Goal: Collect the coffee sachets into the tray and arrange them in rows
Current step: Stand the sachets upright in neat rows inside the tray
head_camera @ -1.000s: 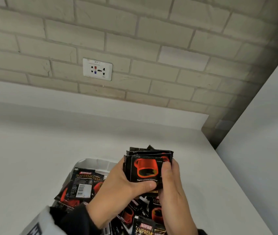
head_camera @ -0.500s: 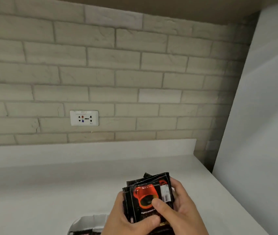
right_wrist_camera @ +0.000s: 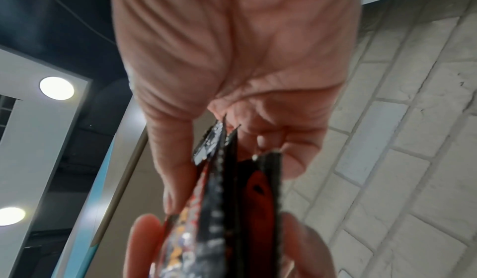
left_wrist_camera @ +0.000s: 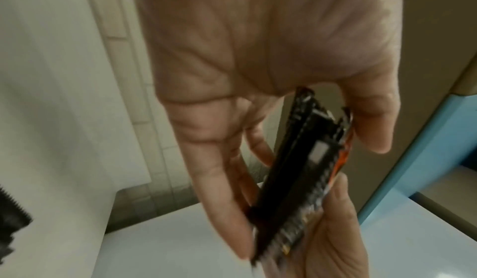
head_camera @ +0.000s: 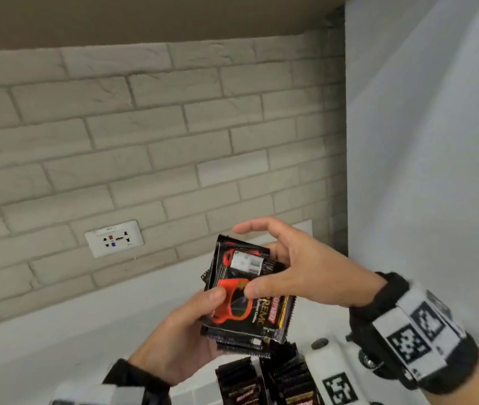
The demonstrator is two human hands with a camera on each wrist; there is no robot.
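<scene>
- Head view: the left hand (head_camera: 185,331) holds a stack of coffee sachets (head_camera: 247,293) up above the desk (head_camera: 71,331), thumb pressed on the printed face, fingers hidden behind.
- The right hand (head_camera: 299,267) grasps the same stack from its right edge, thumb on the front beside the left thumb, some fingers behind; the forefinger sticks out free above the stack.
- The stack is ragged: sachets are fanned and skewed, corners poking out at the top and lower right.
- Below, at the bottom edge, more sachets stand on edge in packed rows (head_camera: 264,378) inside the white tray (head_camera: 203,388). How much of the tray is filled I cannot tell.
- Left wrist view: blurred. The stack (left_wrist_camera: 296,172) shows edge-on, clamped between the left thumb and fingers (left_wrist_camera: 222,190). The left grip is closed round it.
- Right wrist view: the stack (right_wrist_camera: 232,196) edge-on again, crimped serrated ends plain, layers gaping apart. The right thumb and fingers (right_wrist_camera: 281,148) pinch it from both sides.
- Handling, my judgement: each sachet is light, thin and limp, with glossy film that slides on its neighbour, so a loose stack will shear and spill.
- Best hold looks to be flat pressure across both broad faces near the middle, squaring the edges before lowering.
- Pinching one corner would likely let inner sachets slip out.
- Not fragile; firm squeezing should do no harm.
</scene>
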